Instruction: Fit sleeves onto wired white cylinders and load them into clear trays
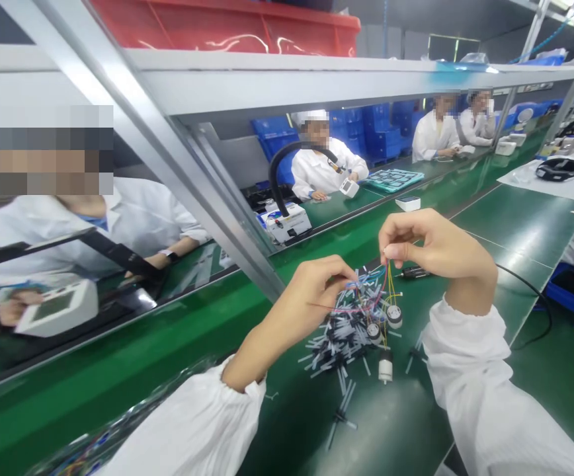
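Note:
My right hand [428,248] pinches the upper end of a bundle of thin coloured wires [390,281], with a tiny pale tip showing at the fingertips. Below it, small silver-white motors [385,367] are attached to yellow and red wires; whether they hang or rest on the bench is unclear. My left hand [317,291] is closed at blue and red wires to the left, its fingertips partly hidden. Under both hands spreads a heap of short grey translucent tubes with black parts [341,337]. A few such pieces [341,416] lie apart, nearer to me.
A green conveyor belt [168,370] runs past a metal post [192,158]. Co-workers in white coats [329,165] sit across it. A red bin [237,30] stands on the overhead shelf [317,82]. A black cable [539,297] curves at right; bagged wires [103,443] lie lower left.

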`<act>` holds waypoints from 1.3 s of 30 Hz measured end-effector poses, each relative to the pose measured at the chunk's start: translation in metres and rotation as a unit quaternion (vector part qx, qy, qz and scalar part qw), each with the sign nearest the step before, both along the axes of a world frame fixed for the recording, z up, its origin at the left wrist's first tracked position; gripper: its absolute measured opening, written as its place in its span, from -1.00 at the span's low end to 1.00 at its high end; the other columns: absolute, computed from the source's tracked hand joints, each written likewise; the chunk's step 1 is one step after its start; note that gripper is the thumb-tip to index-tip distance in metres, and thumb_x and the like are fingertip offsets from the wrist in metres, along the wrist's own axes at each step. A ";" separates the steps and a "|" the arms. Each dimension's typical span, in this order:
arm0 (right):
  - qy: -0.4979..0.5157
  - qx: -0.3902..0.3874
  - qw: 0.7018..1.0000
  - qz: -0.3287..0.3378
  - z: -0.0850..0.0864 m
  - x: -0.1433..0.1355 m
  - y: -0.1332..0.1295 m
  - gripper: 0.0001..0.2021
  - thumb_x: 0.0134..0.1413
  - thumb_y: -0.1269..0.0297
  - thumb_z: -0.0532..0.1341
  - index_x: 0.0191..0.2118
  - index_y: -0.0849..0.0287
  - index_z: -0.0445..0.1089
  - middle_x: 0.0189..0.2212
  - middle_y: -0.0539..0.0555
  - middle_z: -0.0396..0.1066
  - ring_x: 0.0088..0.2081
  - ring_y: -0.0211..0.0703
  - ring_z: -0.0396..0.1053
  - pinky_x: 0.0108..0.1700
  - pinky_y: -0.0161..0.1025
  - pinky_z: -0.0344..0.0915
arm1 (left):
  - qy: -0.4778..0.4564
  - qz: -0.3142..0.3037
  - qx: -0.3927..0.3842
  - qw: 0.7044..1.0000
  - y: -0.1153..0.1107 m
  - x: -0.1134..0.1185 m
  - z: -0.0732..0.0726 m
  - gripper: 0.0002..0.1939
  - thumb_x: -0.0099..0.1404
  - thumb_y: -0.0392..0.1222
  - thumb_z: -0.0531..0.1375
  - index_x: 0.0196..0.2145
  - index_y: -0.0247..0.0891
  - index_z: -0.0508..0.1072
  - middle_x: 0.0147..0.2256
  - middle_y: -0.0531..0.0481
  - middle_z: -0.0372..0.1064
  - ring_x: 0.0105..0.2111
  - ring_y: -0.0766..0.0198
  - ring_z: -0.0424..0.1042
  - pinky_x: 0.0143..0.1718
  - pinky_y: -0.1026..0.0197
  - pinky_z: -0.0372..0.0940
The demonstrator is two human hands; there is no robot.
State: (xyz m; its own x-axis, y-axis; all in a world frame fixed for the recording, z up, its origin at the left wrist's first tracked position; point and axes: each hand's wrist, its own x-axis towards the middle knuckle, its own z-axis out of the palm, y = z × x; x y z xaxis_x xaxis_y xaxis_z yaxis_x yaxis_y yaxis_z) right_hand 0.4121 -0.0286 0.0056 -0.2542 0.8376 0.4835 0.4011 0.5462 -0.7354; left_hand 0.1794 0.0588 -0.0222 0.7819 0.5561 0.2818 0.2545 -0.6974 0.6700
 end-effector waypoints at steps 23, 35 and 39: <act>0.167 0.102 0.978 0.073 -0.009 0.040 -0.002 -0.83 0.19 0.23 0.44 -0.35 0.13 0.48 -0.54 0.06 0.38 -0.63 -0.36 0.23 -0.64 -0.31 0.03 | -0.218 0.301 -0.164 0.914 0.040 -0.028 0.019 -0.87 0.31 -0.34 0.21 -0.42 -0.30 0.38 -0.56 0.02 0.38 -0.61 0.38 0.33 -0.59 0.36 0.17; 0.378 0.331 0.831 -0.238 -0.003 0.018 -0.001 -0.83 0.04 0.29 0.47 -0.38 0.10 0.45 -0.42 0.00 0.47 -0.62 -0.33 0.22 -0.67 -0.36 0.03 | -0.096 0.194 -0.058 0.975 0.014 -0.006 0.006 -0.95 0.29 -0.30 0.19 -0.35 -0.24 0.40 -0.49 -0.01 0.47 -0.46 0.20 0.50 -0.46 0.24 0.29; 0.413 0.365 0.787 -0.277 -0.003 0.019 -0.001 -0.89 0.23 0.36 0.30 -0.32 0.11 0.37 -0.31 0.03 0.53 -0.53 -0.32 0.38 -0.59 -0.40 0.23 | -0.126 0.202 -0.091 0.967 0.010 0.016 0.032 -0.90 0.31 -0.35 0.20 -0.39 -0.28 0.41 -0.51 -0.01 0.46 -0.51 0.26 0.46 -0.51 0.27 0.29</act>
State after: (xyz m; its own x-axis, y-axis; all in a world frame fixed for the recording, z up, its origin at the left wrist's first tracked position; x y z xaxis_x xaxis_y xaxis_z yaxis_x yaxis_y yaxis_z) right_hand 0.4310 -0.0295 0.0029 0.7057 0.1307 0.6963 0.2771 0.8536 -0.4411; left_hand 0.1949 0.0692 0.0101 0.4107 0.8596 0.3040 0.2948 -0.4407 0.8479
